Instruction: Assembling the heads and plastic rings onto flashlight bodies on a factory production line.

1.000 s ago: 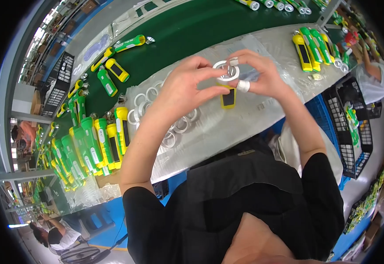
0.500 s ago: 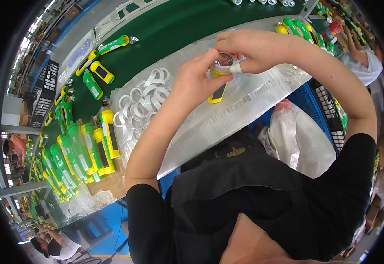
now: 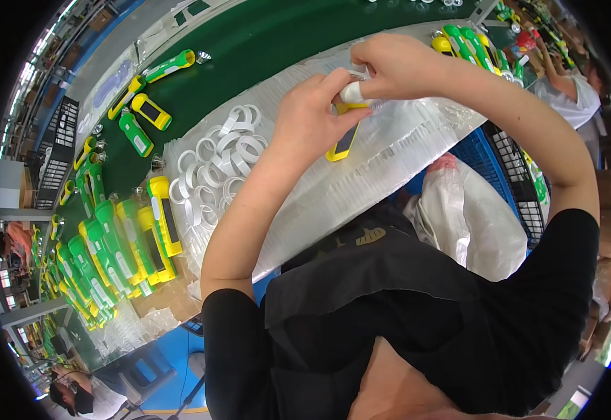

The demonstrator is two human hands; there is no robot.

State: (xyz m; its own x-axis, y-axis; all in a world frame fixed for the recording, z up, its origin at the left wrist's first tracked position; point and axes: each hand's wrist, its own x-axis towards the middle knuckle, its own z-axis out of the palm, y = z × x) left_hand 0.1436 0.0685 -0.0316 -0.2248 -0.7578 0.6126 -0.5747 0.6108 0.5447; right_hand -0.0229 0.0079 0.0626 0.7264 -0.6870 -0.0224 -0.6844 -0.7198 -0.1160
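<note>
A yellow flashlight (image 3: 343, 145) with a dark side panel stands over the plastic-covered work surface, its head end up between my hands. My left hand (image 3: 310, 115) is closed round its upper part, thumb across the near side. My right hand (image 3: 393, 66), with white tape on its thumb, is closed over the head end and presses there. The fingers hide most of the head and its rim. Left of my left hand lies a heap of loose white rings (image 3: 225, 155) on the plastic sheet (image 3: 305, 204).
Several green and yellow flashlights (image 3: 113, 248) lie in rows at the left; others (image 3: 153, 112) rest on the green belt (image 3: 249, 56). More flashlights (image 3: 463, 45) lie at the far right. A white sack (image 3: 470, 220) and blue crate (image 3: 484, 161) sit below the surface's edge. A co-worker (image 3: 568, 87) sits at right.
My right hand has shifted left over the flashlight's head, its taped thumb now across the front. The white-rimmed, shiny head seen before is now mostly covered. The whole view has shifted slightly.
</note>
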